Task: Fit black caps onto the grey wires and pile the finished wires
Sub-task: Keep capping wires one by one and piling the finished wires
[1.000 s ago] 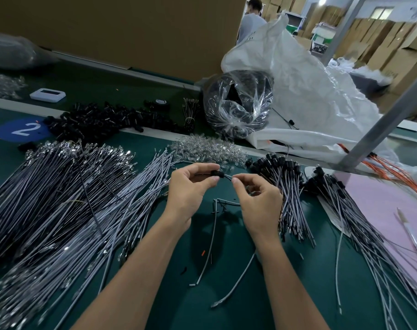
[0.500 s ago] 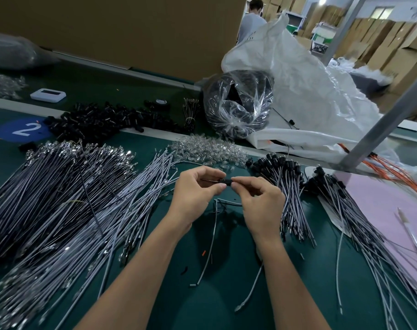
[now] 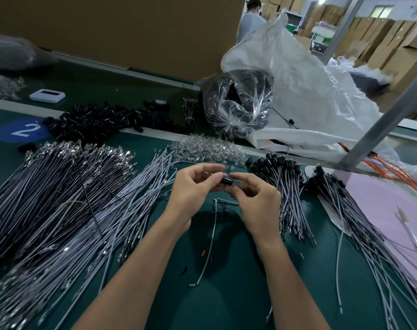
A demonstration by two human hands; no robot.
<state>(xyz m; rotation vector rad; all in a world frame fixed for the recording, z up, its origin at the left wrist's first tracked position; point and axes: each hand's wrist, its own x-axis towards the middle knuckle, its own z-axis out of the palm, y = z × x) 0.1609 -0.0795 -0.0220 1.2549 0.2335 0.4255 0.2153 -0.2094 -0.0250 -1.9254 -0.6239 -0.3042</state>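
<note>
My left hand [image 3: 193, 186] pinches a black cap [image 3: 226, 181] at the tips of its thumb and fingers, above the green mat. My right hand [image 3: 255, 201] meets it from the right and pinches the end of a grey wire at the cap's mouth. Most of that wire is hidden behind my right forearm; a tail end [image 3: 269, 314] shows low down. Bare grey wires [image 3: 59, 198] lie in a big heap on the left. Capped wires lie in two piles [image 3: 286, 186] [image 3: 345, 210] on the right. Loose black caps [image 3: 95, 120] lie heaped at the back left.
A single grey wire [image 3: 212, 234] lies on the mat under my hands. Behind them are clear small parts [image 3: 207, 148], a plastic bag of black parts [image 3: 236, 103] and a white sack [image 3: 302, 91]. A slanted metal post [image 3: 381, 120], orange wires [image 3: 393, 172] and a pink sheet [image 3: 388, 206] fill the right.
My hands have come together until the cap and wire end meet. The wire's hanging tail has swung right, behind my right forearm.
</note>
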